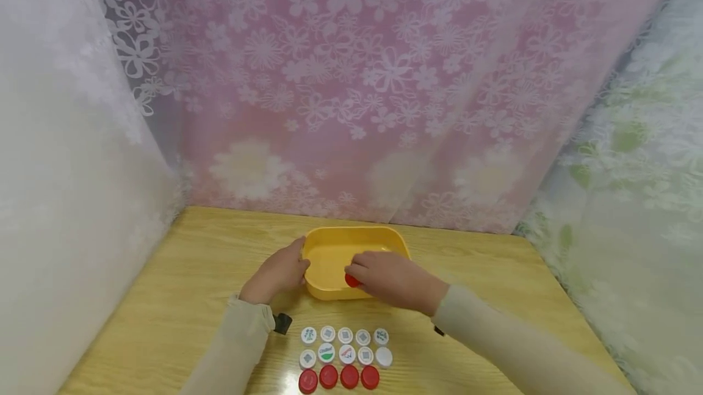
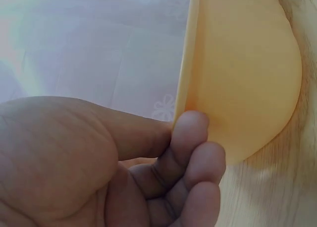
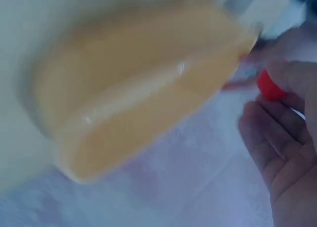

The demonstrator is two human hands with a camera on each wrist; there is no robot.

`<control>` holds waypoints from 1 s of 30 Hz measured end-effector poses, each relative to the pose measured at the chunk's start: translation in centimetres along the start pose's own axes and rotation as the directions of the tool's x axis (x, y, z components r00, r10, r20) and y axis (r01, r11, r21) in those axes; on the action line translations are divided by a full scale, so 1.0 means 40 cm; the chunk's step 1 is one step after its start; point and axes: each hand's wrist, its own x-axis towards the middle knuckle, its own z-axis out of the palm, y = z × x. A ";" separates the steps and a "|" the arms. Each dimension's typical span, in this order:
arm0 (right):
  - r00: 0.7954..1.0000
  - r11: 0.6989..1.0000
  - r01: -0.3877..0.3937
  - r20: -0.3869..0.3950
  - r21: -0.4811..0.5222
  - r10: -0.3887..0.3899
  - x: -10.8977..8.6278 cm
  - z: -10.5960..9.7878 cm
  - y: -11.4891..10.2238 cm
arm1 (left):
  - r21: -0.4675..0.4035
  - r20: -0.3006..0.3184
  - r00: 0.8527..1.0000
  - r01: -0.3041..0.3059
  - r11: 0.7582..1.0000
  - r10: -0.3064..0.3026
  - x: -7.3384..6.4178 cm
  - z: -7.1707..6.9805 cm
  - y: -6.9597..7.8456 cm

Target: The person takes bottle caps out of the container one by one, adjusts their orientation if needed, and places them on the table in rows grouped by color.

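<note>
A yellow plastic basin stands on the table in the head view. My left hand pinches its left rim; in the left wrist view the thumb and curled fingertips meet on the basin's wall. Over the front right part of the basin, my right hand holds a red bottle cap. The right wrist view, partly blurred, shows that cap between the thumb and fingers. Nearer to me lie two rows of white bottle caps and one row of red bottle caps.
All of this is on a wood-grain table. Flowered pink cloth hangs behind it, with pale sheets at the left and right sides. A small black object shows by the left sleeve.
</note>
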 end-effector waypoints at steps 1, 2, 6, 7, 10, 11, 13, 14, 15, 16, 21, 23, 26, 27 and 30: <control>0.999 0.999 0.008 -0.043 0.040 -0.006 -0.040 0.000 -0.021 | -0.008 0.000 1.000 0.007 1.000 -0.007 -0.002 -0.004 -0.005; 0.997 0.997 0.016 -0.077 0.078 -0.010 -0.078 0.002 -0.043 | -0.017 -0.001 1.000 0.016 1.000 -0.016 -0.004 -0.008 -0.010; 0.995 0.979 0.016 -0.101 0.203 0.005 -0.192 0.030 -0.129 | -0.002 -0.007 1.000 0.028 1.000 -0.028 -0.008 -0.031 -0.022; 0.996 0.976 0.025 -0.085 0.216 -0.006 -0.204 0.040 -0.145 | 0.006 -0.013 0.999 0.033 0.999 -0.033 -0.012 -0.039 -0.027; 0.998 0.977 0.066 -0.027 0.204 -0.062 -0.219 0.067 -0.177 | 0.005 -0.020 0.999 0.048 0.999 -0.048 -0.022 -0.056 -0.040; 0.997 0.977 0.082 -0.011 0.197 -0.081 -0.218 0.075 -0.184 | 0.003 -0.023 0.998 0.055 0.998 -0.055 -0.025 -0.060 -0.043; 0.994 0.977 0.104 0.003 0.185 -0.106 -0.210 0.092 -0.193 | -0.004 -0.033 0.997 0.071 0.997 -0.071 -0.032 -0.067 -0.049; 0.994 0.977 0.106 0.008 0.184 -0.110 -0.206 0.101 -0.196 | -0.012 -0.038 0.996 0.078 0.997 -0.079 -0.035 -0.069 -0.054; 0.994 0.976 0.102 0.017 0.192 -0.108 -0.201 0.109 -0.199 | -0.019 -0.044 0.996 0.082 0.996 -0.083 -0.039 -0.071 -0.057; 0.994 0.975 0.099 0.031 0.198 -0.107 -0.197 0.117 -0.202 | -0.020 -0.049 0.995 0.085 0.996 -0.086 -0.044 -0.073 -0.060; 0.989 0.965 0.098 0.081 0.244 -0.121 -0.184 0.149 -0.208 | -0.053 -0.055 0.992 0.108 0.993 -0.111 -0.069 -0.077 -0.073; 0.990 0.964 0.109 0.058 0.241 -0.126 -0.183 0.157 -0.203 | -0.068 -0.064 0.990 0.118 0.991 -0.122 -0.076 -0.076 -0.076; 0.993 0.971 0.116 0.012 0.210 -0.121 -0.184 0.168 -0.194 | -0.087 -0.079 0.990 0.112 0.990 -0.119 -0.077 -0.070 -0.074; 0.993 0.972 0.110 0.007 0.209 -0.114 -0.187 0.170 -0.192 | -0.089 -0.083 0.991 0.101 0.991 -0.109 -0.072 -0.067 -0.073; 0.997 0.971 0.080 -0.006 0.223 -0.081 -0.196 0.176 -0.183 | -0.097 -0.081 0.994 0.067 0.993 -0.075 -0.054 -0.059 -0.069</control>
